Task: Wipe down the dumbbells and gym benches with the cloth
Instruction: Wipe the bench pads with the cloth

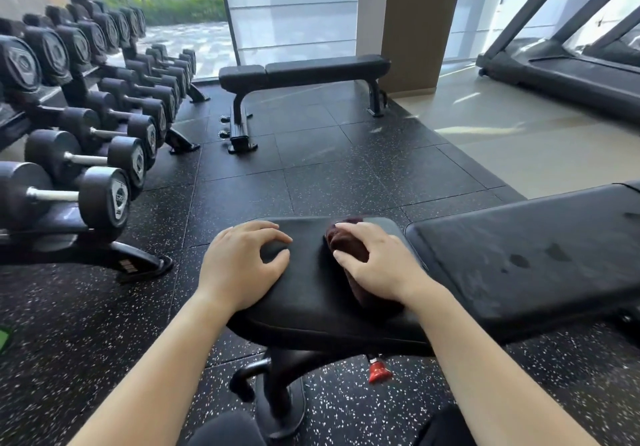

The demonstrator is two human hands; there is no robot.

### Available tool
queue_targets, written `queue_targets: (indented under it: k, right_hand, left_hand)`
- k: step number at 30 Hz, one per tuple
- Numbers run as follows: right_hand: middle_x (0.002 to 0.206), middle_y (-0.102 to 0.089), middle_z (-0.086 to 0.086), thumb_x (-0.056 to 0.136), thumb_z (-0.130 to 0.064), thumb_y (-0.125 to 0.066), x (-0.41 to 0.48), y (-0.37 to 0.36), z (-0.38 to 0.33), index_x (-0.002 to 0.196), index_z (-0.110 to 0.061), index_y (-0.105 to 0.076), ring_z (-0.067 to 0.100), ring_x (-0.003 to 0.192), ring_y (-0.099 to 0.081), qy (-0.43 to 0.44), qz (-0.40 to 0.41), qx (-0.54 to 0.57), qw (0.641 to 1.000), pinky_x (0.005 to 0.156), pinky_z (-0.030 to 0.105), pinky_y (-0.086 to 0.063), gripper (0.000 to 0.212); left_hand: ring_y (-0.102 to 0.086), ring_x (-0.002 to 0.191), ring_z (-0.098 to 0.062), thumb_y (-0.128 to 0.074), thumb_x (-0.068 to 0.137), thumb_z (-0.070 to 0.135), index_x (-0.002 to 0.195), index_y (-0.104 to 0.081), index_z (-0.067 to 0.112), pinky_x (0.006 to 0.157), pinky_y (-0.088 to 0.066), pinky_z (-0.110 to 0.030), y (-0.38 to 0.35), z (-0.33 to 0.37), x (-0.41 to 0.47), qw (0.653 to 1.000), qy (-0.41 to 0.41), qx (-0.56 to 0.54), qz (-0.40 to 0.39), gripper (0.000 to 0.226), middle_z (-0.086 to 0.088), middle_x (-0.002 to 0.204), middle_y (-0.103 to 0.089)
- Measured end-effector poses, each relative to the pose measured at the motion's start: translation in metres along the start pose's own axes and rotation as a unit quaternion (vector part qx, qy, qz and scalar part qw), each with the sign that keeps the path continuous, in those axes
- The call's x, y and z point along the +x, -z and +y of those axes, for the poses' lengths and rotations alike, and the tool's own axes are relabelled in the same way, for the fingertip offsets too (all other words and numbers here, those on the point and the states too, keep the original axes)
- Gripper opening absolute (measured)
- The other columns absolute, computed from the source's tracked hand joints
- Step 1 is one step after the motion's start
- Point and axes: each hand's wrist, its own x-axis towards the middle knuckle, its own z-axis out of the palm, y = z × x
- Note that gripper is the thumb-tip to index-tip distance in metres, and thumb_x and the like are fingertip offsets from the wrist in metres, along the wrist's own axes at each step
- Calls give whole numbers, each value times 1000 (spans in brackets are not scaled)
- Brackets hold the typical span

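The cloth (pixel 348 250), dark maroon and bunched, lies on the seat pad (pixel 311 293) of the near gym bench, pressed flat under the right hand (pixel 375 262), whose fingers curl over it and grip it against the vinyl. It looks soft and light, likely to fold and slide easily, so the palm on top with fingertips hooked over its front edge seems the sensible hold (a loose pinch would probably let it bunch further). The left hand (pixel 242 263) rests on the same pad just beside it, fingers bent, thumb tucked, holding nothing and seemingly steadying the pad. The long back pad (pixel 526 255) to the right shows a few damp-looking spots. A second bench (pixel 304 71) stands well apart by the window, and the dumbbells (pixel 86 154) sit racked at left.
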Motion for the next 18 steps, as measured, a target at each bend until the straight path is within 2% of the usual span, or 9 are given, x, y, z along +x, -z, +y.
queue_targets:
  k: [2,6,10,15,18]
  right_hand:
    - [142,-41,-18,80,-60,-47,-25,1,-5,135,-47,-41,23,129,-40,40,4,-5,999,109,42,-32,56]
    - [140,-38,-26,73,-69,-34,-56,-9,-30,134,-49,-39,14,127,-38,103,12,10,995,105,47,-36,64]
    - [140,-39,-22,74,-68,-34,-41,-22,-69,134,-48,-41,15,127,-38,149,6,29,988,104,49,-36,63]
    - [135,-48,-14,79,-61,-45,26,-35,-101,127,-46,-47,23,124,-44,99,0,55,994,103,52,-36,50]
    - [134,-49,-12,86,-52,-52,39,-37,-104,123,-46,-50,26,123,-46,73,4,48,996,105,50,-36,38]
  left_hand:
    - [-55,108,-7,-51,73,45,92,-71,37,98,-35,-27,1,0,-3,1000,-2,-15,6,28,18,115,-63]
    - [-52,115,-13,-49,74,49,100,-69,32,104,-35,-30,6,-16,-15,998,4,-61,5,37,9,120,-60]
    - [-48,117,-12,-53,75,50,113,-64,25,105,-33,-27,27,-41,-32,998,29,-58,6,47,8,121,-56]
    - [-50,116,-8,-48,76,61,121,-58,23,103,-35,-25,43,-56,-39,997,44,-53,-19,60,9,121,-57]
    - [-48,118,-8,-57,84,51,126,-55,23,103,-33,-22,42,-58,-41,996,49,-65,-24,51,8,125,-56]
